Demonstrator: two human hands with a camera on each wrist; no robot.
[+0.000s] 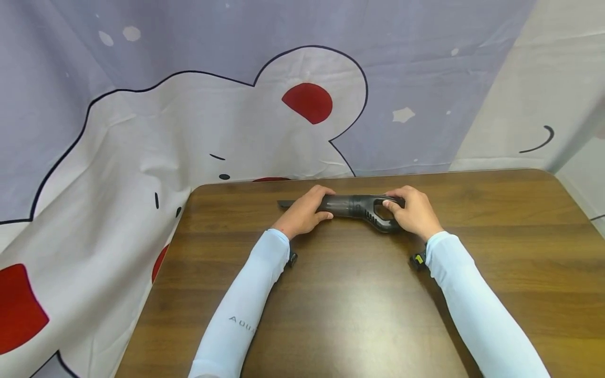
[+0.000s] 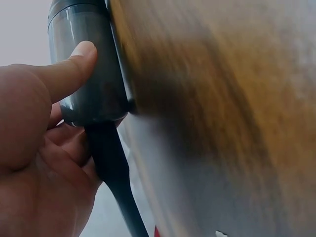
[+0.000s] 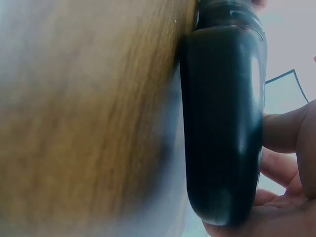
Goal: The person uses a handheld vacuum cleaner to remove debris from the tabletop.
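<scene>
A black handheld vacuum cleaner (image 1: 355, 206) lies lengthwise near the table's far edge, its narrow nozzle (image 1: 285, 203) pointing left. My left hand (image 1: 308, 211) grips the smoky, see-through front barrel, thumb on the near side. In the left wrist view, that thumb presses on the barrel (image 2: 91, 94) and the flat crevice nozzle (image 2: 109, 153) runs down past the fingers. At the other end, my right hand (image 1: 413, 211) holds the loop handle from above, thumb near its opening. The right wrist view shows the smooth dark handle body (image 3: 222, 123) with fingers along its side.
The brown wooden table (image 1: 359, 304) has rounded far corners. Behind it and along its left side hangs a printed curtain (image 1: 212, 126) in white and lilac with red patches. Pale sleeves cover both forearms.
</scene>
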